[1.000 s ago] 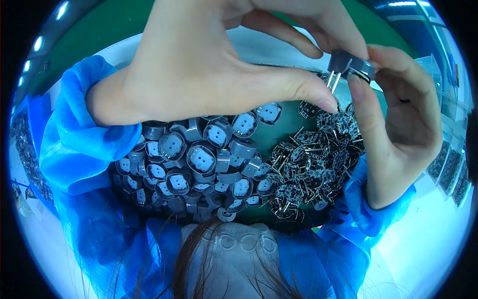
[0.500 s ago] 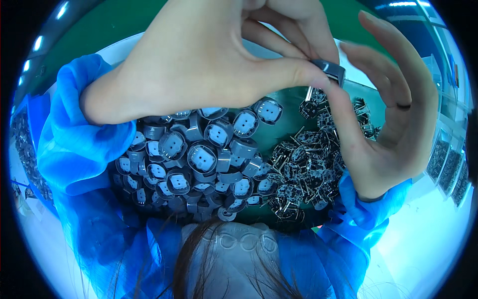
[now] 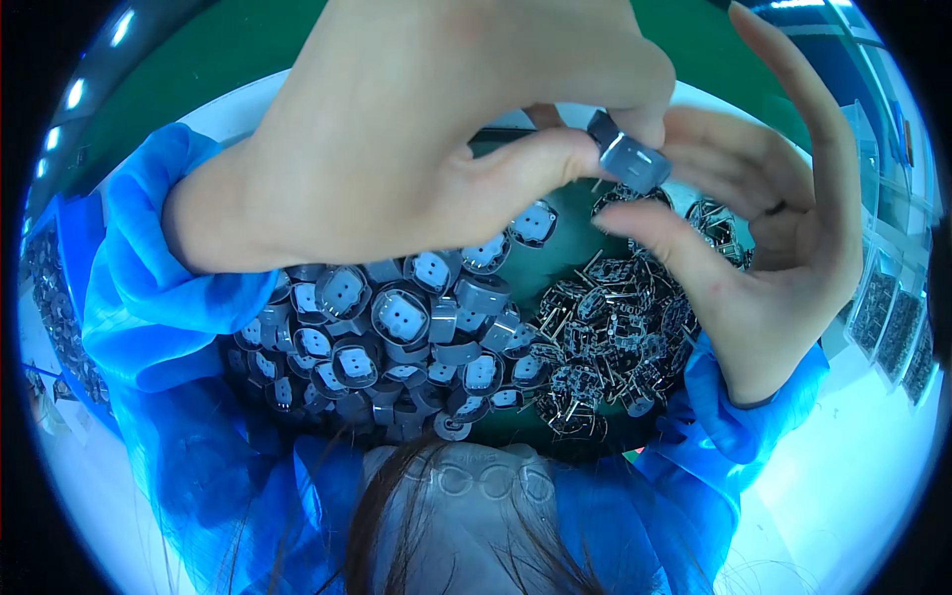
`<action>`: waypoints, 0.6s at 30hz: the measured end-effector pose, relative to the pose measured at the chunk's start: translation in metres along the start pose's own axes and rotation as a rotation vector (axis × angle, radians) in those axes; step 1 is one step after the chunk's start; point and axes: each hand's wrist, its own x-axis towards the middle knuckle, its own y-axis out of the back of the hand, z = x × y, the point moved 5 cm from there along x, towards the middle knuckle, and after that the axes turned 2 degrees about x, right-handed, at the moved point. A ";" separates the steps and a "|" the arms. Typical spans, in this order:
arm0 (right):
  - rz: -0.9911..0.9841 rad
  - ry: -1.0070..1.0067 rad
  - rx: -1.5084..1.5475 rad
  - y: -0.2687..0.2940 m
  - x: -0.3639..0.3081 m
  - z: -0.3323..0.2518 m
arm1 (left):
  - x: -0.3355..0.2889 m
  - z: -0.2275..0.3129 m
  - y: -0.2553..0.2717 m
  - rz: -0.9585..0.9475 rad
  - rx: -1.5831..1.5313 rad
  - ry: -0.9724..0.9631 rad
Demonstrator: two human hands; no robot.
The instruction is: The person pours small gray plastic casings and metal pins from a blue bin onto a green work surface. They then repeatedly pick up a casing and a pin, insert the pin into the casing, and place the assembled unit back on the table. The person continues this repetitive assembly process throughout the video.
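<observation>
Between the thumb and fingers of my left hand (image 3: 436,129) is a small grey plastic housing (image 3: 635,164), tilted with a smooth side toward me. My right hand (image 3: 764,228) is just right of it, thumb and fingers spread apart, with nothing seen in its grasp. Below my left hand lies a heap of similar grey housings (image 3: 402,315), many showing pale inner faces with small holes. Under my right hand is a pile of small dark circuit boards (image 3: 620,337) with metal pins. Both heaps rest on a green surface (image 3: 540,263).
Clear trays of small dark parts (image 3: 883,317) stand at the right. A blue bin of small parts (image 3: 74,297) is at the far left. The pale rim (image 3: 243,104) of the work surface curves behind my hands, with green floor (image 3: 218,50) beyond.
The grey housing has turned and moved slightly left and down in my left hand. My right thumb has drawn away from it, and the right hand's fingers have shifted.
</observation>
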 end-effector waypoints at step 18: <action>-0.101 0.222 -0.202 -0.024 -0.013 -0.012 | 0.006 0.021 0.004 -0.244 0.102 0.140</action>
